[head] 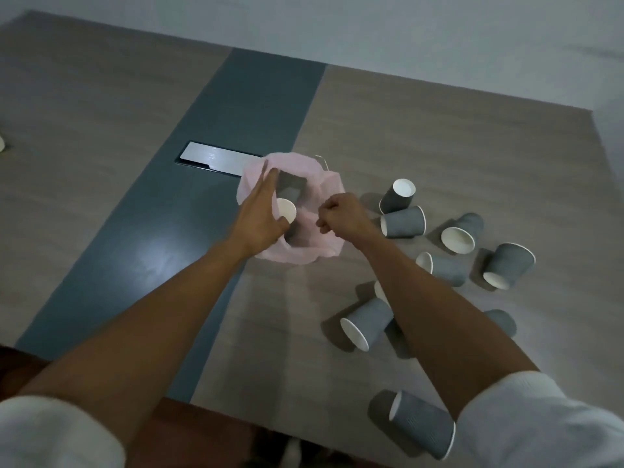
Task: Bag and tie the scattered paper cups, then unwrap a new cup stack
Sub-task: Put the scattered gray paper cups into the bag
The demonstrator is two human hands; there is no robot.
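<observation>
A pink plastic bag [324, 187] stands open in the middle of the table. My left hand [260, 214] is over its mouth with fingers stretched forward, and a grey paper cup [286, 208] with a white inside lies against its palm side above the opening. More grey cup can be seen deeper inside the bag. My right hand [339, 214] pinches the bag's near right rim with curled fingers. Several grey paper cups lie scattered on their sides to the right, such as one cup [401, 221] close to the bag and another cup [422, 425] near the front edge.
The wooden table [439, 136] has a dark grey-blue strip [243, 106] down its middle with a metal cable hatch [212, 157] behind the bag. The table's far edge meets a pale wall. The near edge runs along the bottom, under my forearms.
</observation>
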